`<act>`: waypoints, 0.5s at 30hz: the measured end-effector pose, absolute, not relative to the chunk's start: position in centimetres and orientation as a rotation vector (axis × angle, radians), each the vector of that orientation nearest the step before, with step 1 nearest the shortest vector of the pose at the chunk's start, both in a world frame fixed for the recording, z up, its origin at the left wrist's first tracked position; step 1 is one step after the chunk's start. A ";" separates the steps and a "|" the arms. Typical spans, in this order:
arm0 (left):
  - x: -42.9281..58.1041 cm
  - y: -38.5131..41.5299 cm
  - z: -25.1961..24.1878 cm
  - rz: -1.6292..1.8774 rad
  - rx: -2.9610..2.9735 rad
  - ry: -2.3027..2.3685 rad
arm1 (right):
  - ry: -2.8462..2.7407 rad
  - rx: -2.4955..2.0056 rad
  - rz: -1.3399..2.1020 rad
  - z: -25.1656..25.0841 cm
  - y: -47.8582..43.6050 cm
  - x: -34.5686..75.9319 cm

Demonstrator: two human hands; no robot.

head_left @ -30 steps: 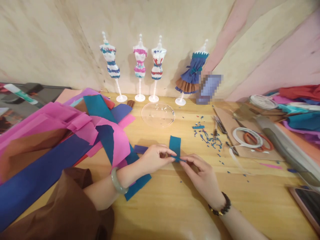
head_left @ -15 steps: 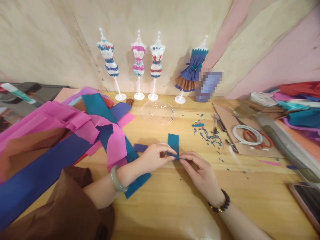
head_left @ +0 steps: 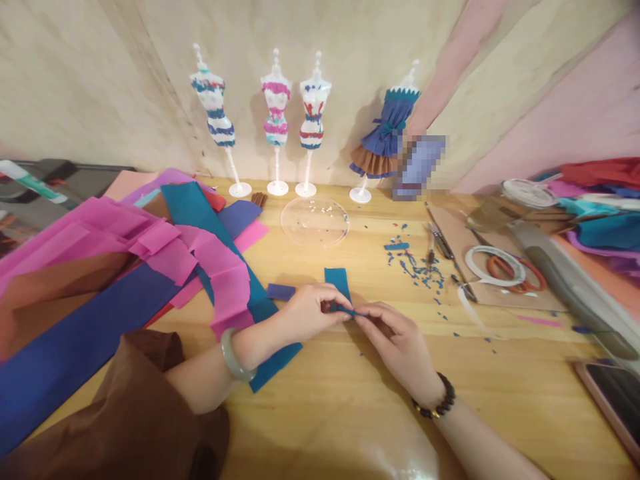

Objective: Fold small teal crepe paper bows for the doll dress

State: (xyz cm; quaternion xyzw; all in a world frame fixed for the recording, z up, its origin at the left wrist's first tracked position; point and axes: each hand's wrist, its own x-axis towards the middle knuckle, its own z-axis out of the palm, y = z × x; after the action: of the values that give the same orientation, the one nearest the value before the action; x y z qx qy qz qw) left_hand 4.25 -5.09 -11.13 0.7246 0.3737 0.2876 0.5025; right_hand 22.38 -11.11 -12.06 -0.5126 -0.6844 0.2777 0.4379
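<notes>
A small teal paper strip (head_left: 337,281) is pinched at its near end between both hands, just above the wooden table (head_left: 350,413). My left hand (head_left: 306,313), with a pale bangle on the wrist, closes thumb and fingers on the strip's left side. My right hand (head_left: 397,340), wearing a dark bead bracelet, pinches the same end from the right. The strip's far end points away from me and leans back. A small dark blue paper scrap (head_left: 280,291) lies just left of my left hand.
Pink, teal, blue and brown paper sheets (head_left: 125,267) pile up at the left. Several small dress-form mannequins (head_left: 275,120) stand along the wall, with a clear round dish (head_left: 315,221) in front. Paper crumbs (head_left: 417,270), scissors (head_left: 515,277), tape ring and tools lie right. A phone (head_left: 613,400) sits at the right edge.
The teal strip has tipped lower and further away as both hands keep pinching its near end. The view has shifted slightly downward; hands stay in about the same place.
</notes>
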 end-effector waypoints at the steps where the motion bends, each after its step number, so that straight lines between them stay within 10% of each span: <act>1: 4.3 -5.1 -11.1 0.690 1.742 0.909 | -1.700 -1.274 0.691 -12.1 -11.1 22.4; 15: 4.3 -5.1 -11.1 0.613 1.578 0.955 | -1.672 -1.288 0.705 -12.0 -11.1 22.3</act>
State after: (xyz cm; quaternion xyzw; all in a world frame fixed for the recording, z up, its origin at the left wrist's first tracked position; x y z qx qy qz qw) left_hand 4.27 -5.12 -11.06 0.6707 0.4058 0.2606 0.5635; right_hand 22.35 -11.05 -12.00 -0.5191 -0.6740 0.2841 0.4423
